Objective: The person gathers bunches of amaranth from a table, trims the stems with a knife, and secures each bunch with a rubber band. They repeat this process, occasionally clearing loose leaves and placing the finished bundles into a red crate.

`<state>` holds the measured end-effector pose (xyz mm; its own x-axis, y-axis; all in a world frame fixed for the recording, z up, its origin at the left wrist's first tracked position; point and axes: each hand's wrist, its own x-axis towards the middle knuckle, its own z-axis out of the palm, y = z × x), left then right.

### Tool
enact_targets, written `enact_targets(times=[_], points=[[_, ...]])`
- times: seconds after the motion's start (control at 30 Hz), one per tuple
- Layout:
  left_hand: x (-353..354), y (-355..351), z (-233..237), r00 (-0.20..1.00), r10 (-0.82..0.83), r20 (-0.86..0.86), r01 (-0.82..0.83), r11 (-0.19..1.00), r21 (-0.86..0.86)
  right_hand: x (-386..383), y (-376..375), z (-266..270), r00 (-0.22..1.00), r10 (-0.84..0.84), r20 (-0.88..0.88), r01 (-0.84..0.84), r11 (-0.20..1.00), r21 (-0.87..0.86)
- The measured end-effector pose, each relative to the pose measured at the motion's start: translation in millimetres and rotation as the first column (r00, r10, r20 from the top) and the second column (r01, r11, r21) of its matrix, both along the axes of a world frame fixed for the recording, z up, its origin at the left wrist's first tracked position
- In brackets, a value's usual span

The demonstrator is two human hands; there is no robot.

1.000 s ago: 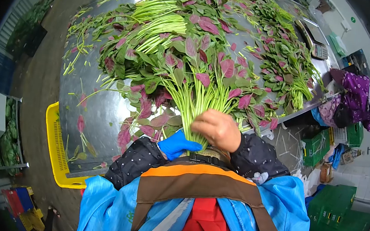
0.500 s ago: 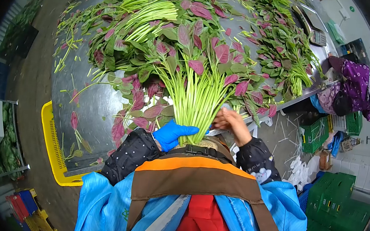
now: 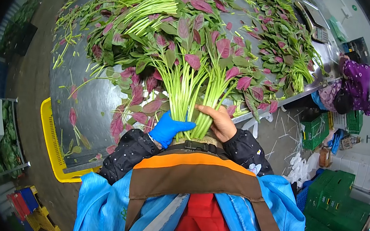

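A bunch of amaranth greens (image 3: 180,87), with long pale-green stems and green-and-purple leaves, stands upright close to my body. My left hand (image 3: 168,129), in a blue glove, is closed around the lower stems on the left side. Bare, my right hand (image 3: 219,121) grips the right part of the stems (image 3: 213,91), with its thumb across the front. A narrow gap splits the bunch into two portions above my hands. The leafy tops lean over more amaranth piled on the metal table (image 3: 95,126).
More stems lie heaped at the back left (image 3: 149,9) and right (image 3: 297,73). A scale (image 3: 314,23) stands at the far right corner. A yellow crate (image 3: 52,141) is by the table's left edge. Another person (image 3: 357,82) is at the right, near green crates (image 3: 315,135).
My right hand has moved left from beside the bunch and taken hold of its right-hand stems. The bunch has parted into two portions. My left hand keeps its grip.
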<state>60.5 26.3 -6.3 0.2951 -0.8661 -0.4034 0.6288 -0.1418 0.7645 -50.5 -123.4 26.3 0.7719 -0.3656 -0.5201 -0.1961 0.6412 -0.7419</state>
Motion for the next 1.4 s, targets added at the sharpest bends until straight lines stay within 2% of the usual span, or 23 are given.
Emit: enact_targets(times=[0.03, 0.07, 0.17, 0.23, 0.37, 0.4, 0.43, 0.47, 0.57, 0.6, 0.73, 0.77, 0.87, 0.9, 1.0, 1.2, 1.33, 1.4], points=[[2, 0, 9, 0.999, -0.002, 0.043, 0.002, 1.0, -0.001, -2, -3, -5, 1.0, 0.0, 0.009, 0.001, 0.999, -0.051], [4, 0, 6, 1.0, 0.016, 0.014, -0.016, 1.0, 0.011, -4, -5, -8, 1.0, 0.0, 0.016, 0.002, 0.995, -0.102], [7, 2, -3, 0.992, 0.056, -0.116, -0.053, 0.998, 0.027, -3, -5, -10, 1.0, -0.014, 0.021, 0.015, 0.999, -0.037], [6, 2, 0, 0.996, 0.053, -0.065, -0.05, 0.998, 0.045, -4, -5, -7, 1.0, -0.006, 0.007, 0.006, 1.0, 0.014], [3, 0, 15, 0.997, 0.045, -0.07, -0.042, 0.998, 0.041, -4, -6, -6, 0.999, -0.035, 0.006, 0.036, 0.993, -0.115], [4, -1, 6, 1.0, 0.027, -0.013, -0.027, 0.999, 0.034, -3, -6, -8, 0.999, -0.041, -0.036, 0.033, 0.981, -0.193], [6, -1, -3, 1.0, 0.0, 0.013, 0.0, 1.0, -0.016, -4, -7, -16, 0.998, -0.043, -0.048, 0.033, 0.979, -0.199], [7, -1, -7, 1.0, -0.015, 0.003, 0.015, 1.0, -0.018, -4, -8, -16, 0.997, -0.031, -0.077, 0.01, 0.964, -0.265], [4, -3, -8, 0.999, -0.012, -0.051, 0.016, 0.998, 0.068, -3, -9, -9, 0.997, -0.013, -0.076, -0.01, 0.954, -0.299], [3, -3, -18, 0.996, -0.009, -0.084, 0.012, 1.0, 0.028, -3, -8, -10, 0.998, -0.013, -0.069, -0.013, 0.93, -0.366], [4, -2, -18, 0.997, -0.014, -0.074, 0.014, 1.0, 0.004, -6, -6, -12, 0.992, -0.115, -0.049, 0.085, 0.905, -0.418], [5, -3, -21, 0.998, -0.042, -0.038, 0.041, 0.999, -0.025, -5, -6, -13, 0.989, -0.149, 0.015, 0.142, 0.9, -0.412], [2, -3, -21, 0.992, -0.019, -0.125, 0.018, 1.0, -0.013, -5, -1, -11, 0.994, -0.078, 0.074, 0.083, 0.994, -0.074], [-1, -4, -1, 0.977, -0.024, -0.21, 0.027, 1.0, 0.014, -1, -1, -7, 0.997, 0.072, 0.019, -0.068, 0.985, -0.157], [-3, -7, -5, 0.994, -0.065, -0.082, 0.063, 0.998, -0.023, 5, 0, -16, 0.994, 0.095, 0.048, -0.084, 0.977, -0.193], [-1, -8, -7, 0.994, -0.092, -0.064, 0.092, 0.996, 0.003, 5, -1, -11, 0.991, 0.129, 0.036, -0.121, 0.978, -0.168], [1, -9, -12, 0.984, -0.18, 0.001, 0.18, 0.984, 0.002, 6, -3, -25, 0.988, 0.15, 0.022, -0.138, 0.95, -0.282], [1, -9, -11, 0.99, -0.138, 0.039, 0.138, 0.99, 0.005, 7, -2, -19, 0.99, 0.143, -0.012, -0.139, 0.929, -0.343]])
